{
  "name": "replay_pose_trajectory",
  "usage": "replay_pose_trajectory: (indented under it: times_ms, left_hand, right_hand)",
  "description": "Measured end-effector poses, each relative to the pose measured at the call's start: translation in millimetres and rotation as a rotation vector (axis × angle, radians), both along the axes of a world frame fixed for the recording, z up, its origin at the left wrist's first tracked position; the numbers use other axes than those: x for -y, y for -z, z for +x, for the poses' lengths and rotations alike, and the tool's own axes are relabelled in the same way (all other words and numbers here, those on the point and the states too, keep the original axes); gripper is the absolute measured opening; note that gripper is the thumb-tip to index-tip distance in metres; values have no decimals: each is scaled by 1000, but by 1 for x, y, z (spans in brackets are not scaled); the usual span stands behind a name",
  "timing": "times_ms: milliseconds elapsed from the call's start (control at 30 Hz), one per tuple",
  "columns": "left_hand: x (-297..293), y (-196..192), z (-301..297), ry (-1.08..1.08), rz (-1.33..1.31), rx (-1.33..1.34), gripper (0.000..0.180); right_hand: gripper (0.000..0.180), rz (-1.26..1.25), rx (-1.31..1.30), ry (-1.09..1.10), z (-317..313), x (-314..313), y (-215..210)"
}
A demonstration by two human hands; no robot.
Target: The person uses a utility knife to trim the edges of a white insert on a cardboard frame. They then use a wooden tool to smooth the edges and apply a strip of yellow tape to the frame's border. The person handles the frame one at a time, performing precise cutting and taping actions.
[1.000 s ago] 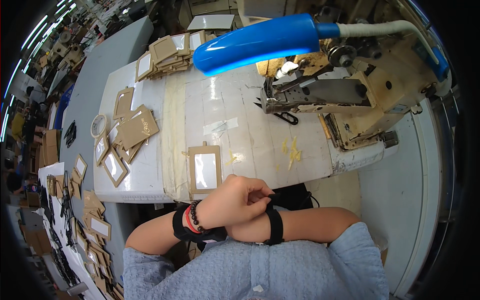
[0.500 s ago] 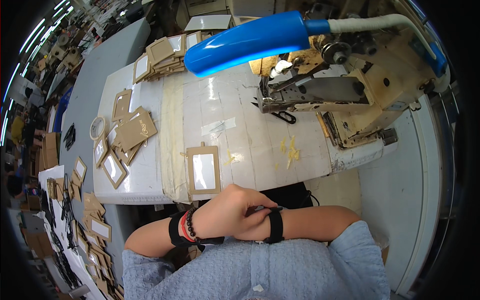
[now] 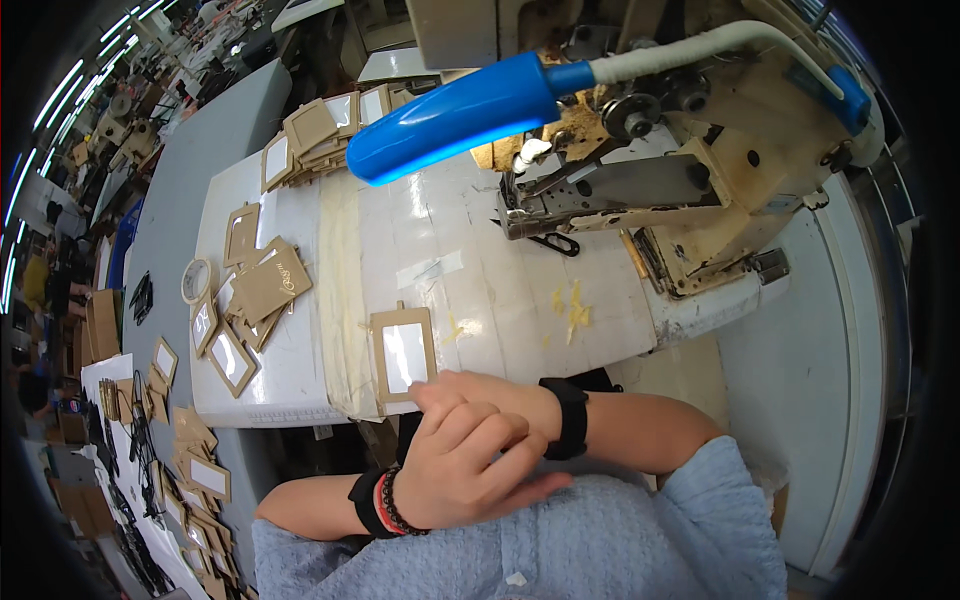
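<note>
My left hand (image 3: 468, 462), with dark beads, a red band and a black strap at its wrist, is in front of my chest. Its fingers are loosely bent and apart, with nothing seen in them. Behind it my right hand (image 3: 515, 396), a black strap (image 3: 570, 418) round its wrist, reaches leftward across the table's front edge. Its fingers are mostly hidden by the left hand. Nearest to both hands lies a tan card holder (image 3: 381, 352) with a clear window and a small tab on top. Its lower right corner is beside the fingers.
A sewing machine (image 3: 740, 215) stands at the right, under a blue lamp (image 3: 455, 118). Several tan holders (image 3: 272, 283) lie heaped at the left by a tape roll (image 3: 198, 281); another stack (image 3: 310, 125) is farther back. Yellow scraps (image 3: 577, 314) lie on the white table (image 3: 490, 345).
My left hand has come off my right wrist and turned, its fingers loosening. My right hand has moved forward and left to the holder's lower edge. The view has shifted slightly.
</note>
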State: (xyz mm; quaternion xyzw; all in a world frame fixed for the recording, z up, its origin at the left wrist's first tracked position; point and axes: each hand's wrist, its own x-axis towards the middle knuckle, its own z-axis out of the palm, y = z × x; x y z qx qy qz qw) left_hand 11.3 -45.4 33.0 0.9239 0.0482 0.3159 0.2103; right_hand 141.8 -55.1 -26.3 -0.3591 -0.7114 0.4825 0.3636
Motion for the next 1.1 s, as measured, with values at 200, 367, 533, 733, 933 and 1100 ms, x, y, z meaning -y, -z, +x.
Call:
replay_pose_trajectory:
  times_ms: [200, 367, 533, 733, 933, 1100]
  left_hand:
    - [14, 6, 20, -239, 73, 33, 41]
    - [17, 16, 21, -260, -62, 57, 44]
    - [15, 22, 25, -261, -190, 101, 33]
    - [11, 31, 25, -264, -195, 87, 33]
    - [8, 41, 31, -319, -252, 181, 39]
    - [6, 35, 34, -298, -409, 126, 38]
  right_hand:
    - [12, 27, 706, 365, 9, -28, -20]
    - [13, -17, 687, 582, 15, -39, -7]
    - [9, -18, 698, 722, 26, -49, -5]
    - [9, 22, 767, 916, 30, -54, -13]
    - [9, -10, 688, 939, 41, -57, -8]
    - [10, -69, 691, 938, 41, -62, -5]
